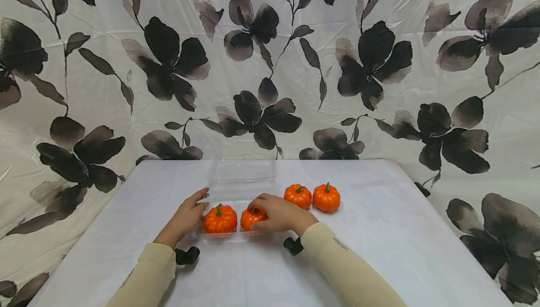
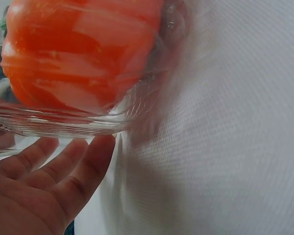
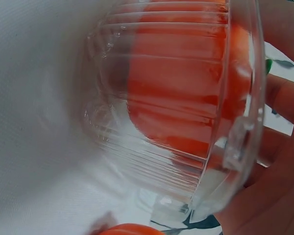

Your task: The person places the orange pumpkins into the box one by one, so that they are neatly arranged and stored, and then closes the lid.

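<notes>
A clear plastic box [image 1: 242, 177] lies with its lid folded back, two orange pumpkins in its near half. The left pumpkin [image 1: 220, 219] fills the left side, and the left hand [image 1: 185, 218] touches the box wall beside it. In the left wrist view, the fingertips of the left hand [image 2: 54, 186] rest against the clear wall, fingers extended. The right hand [image 1: 280, 213] holds the right pumpkin [image 1: 249, 218] from above, thumb on the near side. Through the ribbed wall, the right wrist view shows that pumpkin [image 3: 174, 83] with the right hand [image 3: 279, 147] over the rim.
Two more orange pumpkins, one [image 1: 297, 196] close to the box and another [image 1: 326, 198] to its right, stand on the white-covered table [image 1: 371, 232]. Behind the table hangs a floral cloth [image 1: 295, 77].
</notes>
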The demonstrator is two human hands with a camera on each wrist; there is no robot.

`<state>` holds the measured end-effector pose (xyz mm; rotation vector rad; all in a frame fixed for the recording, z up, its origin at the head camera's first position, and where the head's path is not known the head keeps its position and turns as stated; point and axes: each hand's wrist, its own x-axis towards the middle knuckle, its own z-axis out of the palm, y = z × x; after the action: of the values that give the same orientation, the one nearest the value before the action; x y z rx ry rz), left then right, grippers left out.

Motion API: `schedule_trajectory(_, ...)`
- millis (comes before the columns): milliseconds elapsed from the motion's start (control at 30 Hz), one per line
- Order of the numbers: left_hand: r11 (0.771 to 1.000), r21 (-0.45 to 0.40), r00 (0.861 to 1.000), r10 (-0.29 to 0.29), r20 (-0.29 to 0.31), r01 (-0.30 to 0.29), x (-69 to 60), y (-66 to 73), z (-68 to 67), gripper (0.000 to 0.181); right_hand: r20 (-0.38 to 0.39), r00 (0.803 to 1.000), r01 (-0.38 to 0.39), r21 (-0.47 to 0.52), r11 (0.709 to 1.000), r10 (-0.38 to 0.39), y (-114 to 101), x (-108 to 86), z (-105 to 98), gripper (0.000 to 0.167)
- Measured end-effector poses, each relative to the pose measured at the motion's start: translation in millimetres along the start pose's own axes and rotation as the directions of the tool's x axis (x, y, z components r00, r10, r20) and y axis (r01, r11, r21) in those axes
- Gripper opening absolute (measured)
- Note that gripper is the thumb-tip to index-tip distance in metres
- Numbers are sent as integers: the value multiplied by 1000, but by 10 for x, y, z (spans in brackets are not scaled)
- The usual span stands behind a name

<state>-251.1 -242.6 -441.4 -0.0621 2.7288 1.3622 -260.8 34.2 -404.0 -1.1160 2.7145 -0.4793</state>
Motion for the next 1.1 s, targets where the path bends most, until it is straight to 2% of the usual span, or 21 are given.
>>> schedule_trajectory(367, 1000, 2, 1000, -25, 3, 25, -12, 31, -4, 57, -9, 1000, 14, 8, 1000, -14, -16, -34, -29, 40)
schedule_trajectory(667, 1000, 3, 1000, -18, -1, 18, -13, 33, -4, 57, -68, 997, 44, 65, 997, -40, 24, -89, -99, 36)
schedule_trajectory(933, 1000, 0, 1000, -15, 0, 15, -9, 29, -2, 57, -105, 994, 11, 91, 996, -2, 103, -172, -164, 43)
schedule_trajectory(1100, 1000, 0, 1000, -22, 3, 22, -7, 20, -2, 57, -163, 985, -34, 99, 995, 50, 181, -219, -177, 45)
